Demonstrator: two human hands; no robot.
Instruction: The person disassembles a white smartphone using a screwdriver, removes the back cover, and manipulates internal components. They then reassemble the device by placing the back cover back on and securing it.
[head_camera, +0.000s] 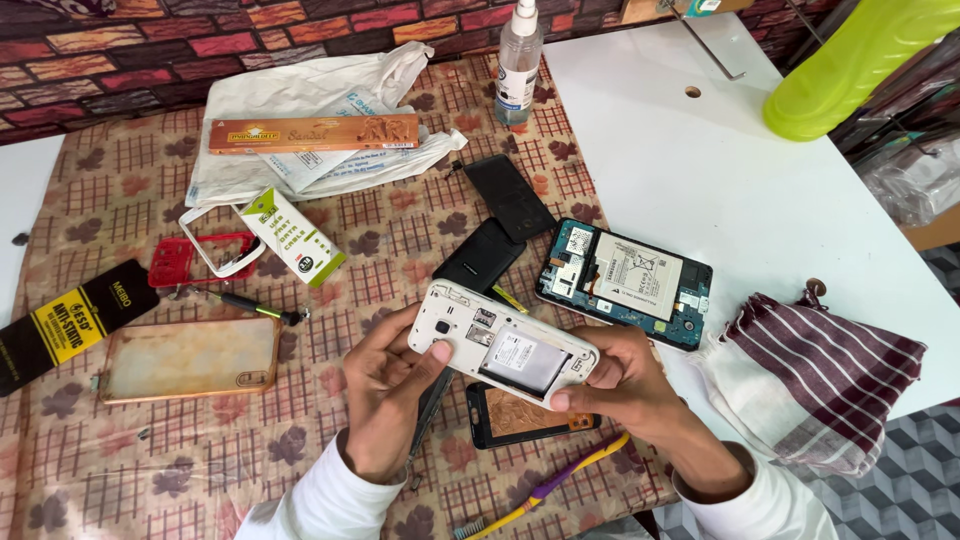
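My left hand (385, 390) and my right hand (618, 380) hold a white phone (500, 343) between them, back cover off, its grey battery showing. The left thumb presses near the camera end; the right fingers wrap the other end. Under the hands lie a black phone frame (520, 415), thin tweezers (428, 405) and a purple-and-yellow toothbrush (545, 487). To the right rests an opened dark phone (625, 280) with its battery and board bare.
Two black phone covers (500, 225) lie beyond the white phone. A clear case (190, 358), red frame (185, 258), white frame, green-and-white box (295, 237), screwdriver (250, 303), black packet (70, 322), plastic bag with an orange box (315, 132), spray bottle (518, 62), green bottle (860, 60), striped cloth (820, 375).
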